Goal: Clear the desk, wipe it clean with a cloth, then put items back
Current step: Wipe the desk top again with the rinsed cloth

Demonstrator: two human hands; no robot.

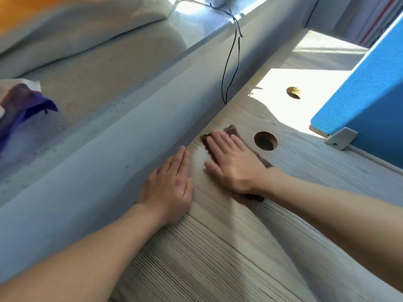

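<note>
Flat, straight fingers of the right hand [234, 164] press the brown cloth [232, 130] onto the desk [218, 247] beside a round cable hole [265, 141]; the left hand [171, 188] lies flat and empty just left, by the desk edge, unwiped surface probably stretching toward the person

Most of the brown cloth [233, 130] lies hidden under the right hand [231, 164]; only its far corner and right edge show. The black cable [226, 73] drops out of sight behind the left edge of the bench [218, 247]. The picture's right edge cuts off the blue panel [359, 94]. At the left, a purple-and-white crumpled thing [21, 105] is blurred and cut off; I cannot tell what it is.
</note>
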